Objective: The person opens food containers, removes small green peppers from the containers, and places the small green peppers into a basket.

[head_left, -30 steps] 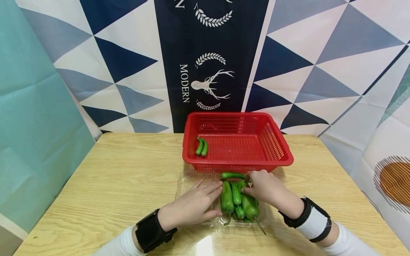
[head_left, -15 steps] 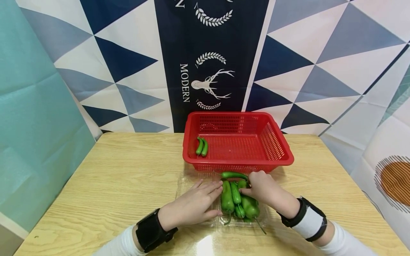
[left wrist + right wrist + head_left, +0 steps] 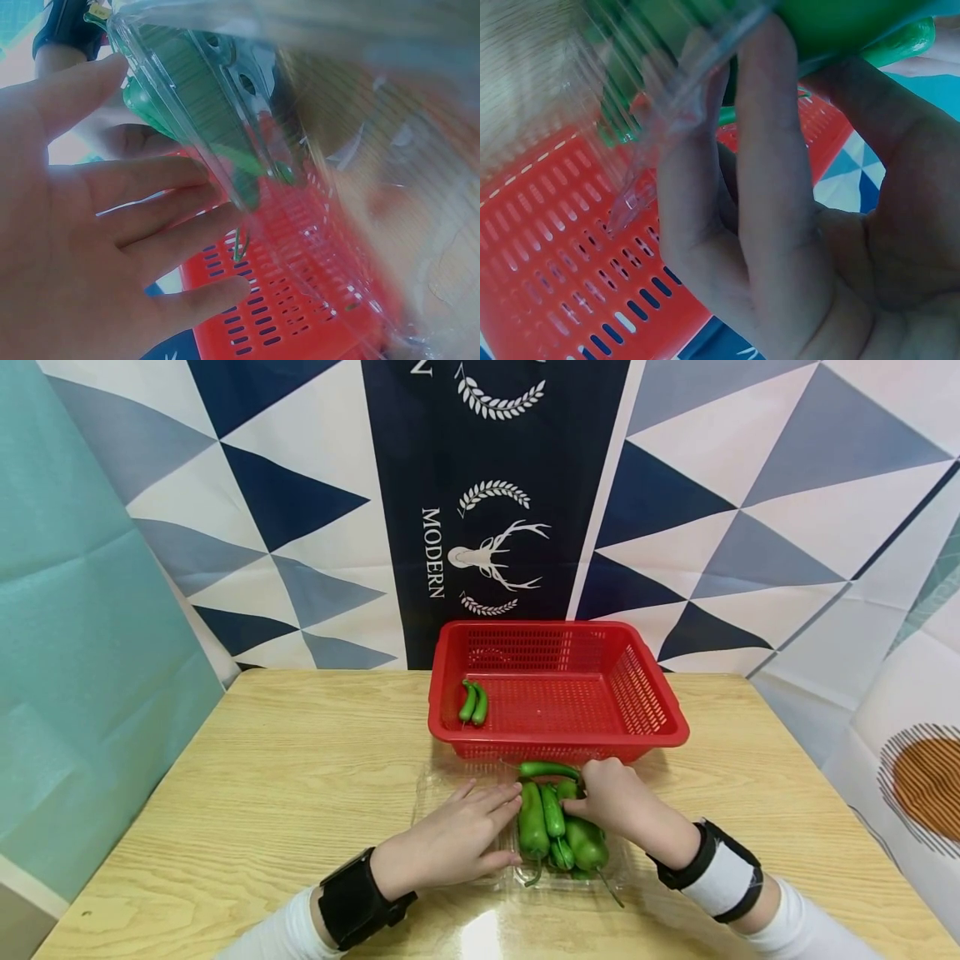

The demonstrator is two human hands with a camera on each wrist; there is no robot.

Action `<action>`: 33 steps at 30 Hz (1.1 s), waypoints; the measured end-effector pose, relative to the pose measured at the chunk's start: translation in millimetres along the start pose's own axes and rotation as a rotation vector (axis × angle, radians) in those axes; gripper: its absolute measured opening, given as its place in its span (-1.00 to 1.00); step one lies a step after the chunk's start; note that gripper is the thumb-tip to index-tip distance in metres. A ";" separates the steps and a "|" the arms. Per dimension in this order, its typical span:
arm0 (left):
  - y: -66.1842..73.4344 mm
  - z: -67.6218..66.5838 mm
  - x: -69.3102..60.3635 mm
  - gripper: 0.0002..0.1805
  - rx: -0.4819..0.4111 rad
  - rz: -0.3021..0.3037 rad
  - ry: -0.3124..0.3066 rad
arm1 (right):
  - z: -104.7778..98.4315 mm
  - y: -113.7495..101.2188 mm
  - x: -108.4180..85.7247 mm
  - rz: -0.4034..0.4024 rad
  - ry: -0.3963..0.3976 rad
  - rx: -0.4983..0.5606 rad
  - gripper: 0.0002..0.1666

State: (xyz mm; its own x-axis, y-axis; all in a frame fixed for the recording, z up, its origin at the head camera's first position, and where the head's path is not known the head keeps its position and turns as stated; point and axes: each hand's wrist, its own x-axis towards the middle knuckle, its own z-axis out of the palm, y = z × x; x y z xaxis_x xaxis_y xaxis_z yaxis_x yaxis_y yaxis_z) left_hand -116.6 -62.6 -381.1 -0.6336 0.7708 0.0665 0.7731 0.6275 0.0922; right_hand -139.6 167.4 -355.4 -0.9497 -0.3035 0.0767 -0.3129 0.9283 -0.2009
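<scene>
A clear plastic container (image 3: 510, 878) holds several green peppers (image 3: 533, 827). My left hand (image 3: 457, 839) lies with straight, spread fingers over the container's left part, fingertips at the leftmost large pepper. In the left wrist view those fingers (image 3: 180, 180) rest along the clear plastic wall. My right hand (image 3: 626, 802) has its fingers curled round the upper end of a large pepper (image 3: 587, 842) on the right side. In the right wrist view its fingers (image 3: 772, 150) reach between the plastic wall and a green pepper (image 3: 840, 26). A thin pepper (image 3: 547, 769) lies crosswise at the far end.
Directly behind the container stands a red perforated basket (image 3: 558, 740), with two small green peppers (image 3: 473, 703) at its left side. The wooden table (image 3: 300, 760) extends to both sides. A patterned cloth (image 3: 495, 527) hangs behind it.
My right hand has shifted very slightly at the large pepper, its fingers a little more bent. My left hand and the peppers have hardly moved.
</scene>
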 end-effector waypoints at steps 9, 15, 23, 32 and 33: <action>0.2 -0.5 0.3 -0.26 -0.005 0.001 -0.001 | -2.4 4.0 -0.5 0.018 0.023 0.017 -0.53; -0.5 -0.1 0.2 -0.26 -0.005 0.000 0.001 | -9.3 4.7 -2.4 0.015 0.030 0.031 -0.63; -1.3 -0.3 0.2 -0.27 -0.013 -0.001 -0.003 | -19.3 2.8 -4.6 -0.016 0.071 0.042 -0.64; -0.6 -0.8 0.0 -0.27 -0.007 -0.002 -0.004 | -33.0 -1.9 -1.7 -0.050 0.073 0.040 -0.65; -0.6 -0.7 -0.1 -0.27 -0.009 -0.003 -0.005 | -34.8 -2.5 -1.4 -0.056 0.071 0.040 -0.65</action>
State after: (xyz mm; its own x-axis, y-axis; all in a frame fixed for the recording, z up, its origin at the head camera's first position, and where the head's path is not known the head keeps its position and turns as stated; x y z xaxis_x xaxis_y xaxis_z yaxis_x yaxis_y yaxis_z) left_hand -117.0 -63.0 -380.5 -0.6359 0.7694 0.0608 0.7708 0.6291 0.1009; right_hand -137.1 173.0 -321.0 -0.9281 -0.3374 0.1575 -0.3670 0.9006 -0.2331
